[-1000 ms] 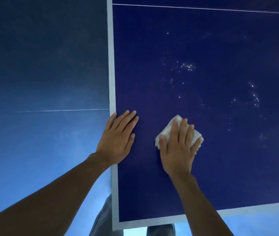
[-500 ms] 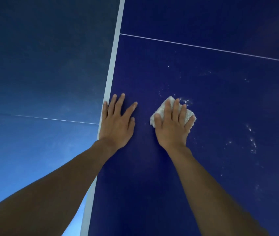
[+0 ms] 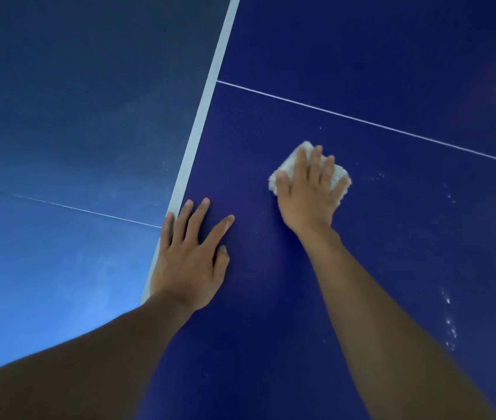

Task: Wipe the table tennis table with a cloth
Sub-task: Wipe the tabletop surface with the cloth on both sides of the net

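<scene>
On my feed the left part of the view is all floor (image 3: 58, 116), a smooth blue surface with faint scuffs. It reads dark toward the top and brightens to a pale, washed blue at the lower left (the light is strongest there). One thin pale line (image 3: 89, 211) crosses it at a slight slant.

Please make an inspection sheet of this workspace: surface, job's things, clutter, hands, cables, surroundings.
Surface: dark blue table with a white edge stripe and a thin white line; white specks on its right part.
Job's things: white cloth lies on the table, under the right hand.
Clutter: nothing seen.
Hands: right hand presses the cloth with straight fingers; left hand rests flat on the table at the edge stripe.
Cables: nothing seen.
Surroundings: blue floor left of the table.
</scene>
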